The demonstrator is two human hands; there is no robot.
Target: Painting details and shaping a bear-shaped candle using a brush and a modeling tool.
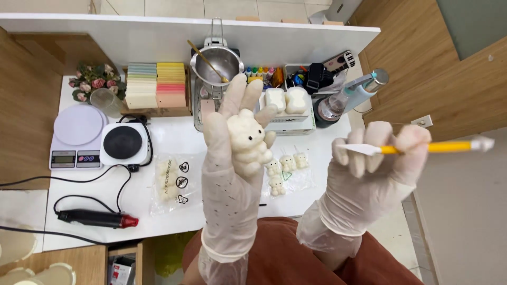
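Note:
My left hand (232, 153), in a thin white glove, holds up a cream bear-shaped wax figure (248, 141) between thumb and fingers, above the white table (169, 134). My right hand (377, 169), also gloved, grips a yellow-handled tool (422, 148) with a flat white blade tip pointing left toward the bear. The blade tip stays a little apart from the figure. Below my left hand, several small bear figures (286, 166) with wicks lie on a clear sheet.
A white scale (76, 138) and small hot plate (123, 143) stand at the left, a heat tool (97, 218) in front. Stacked coloured blocks (156, 85), a metal pitcher (217, 64), white moulds (286, 100), a spray bottle (348, 97) and a bagged item (170, 182) crowd the table.

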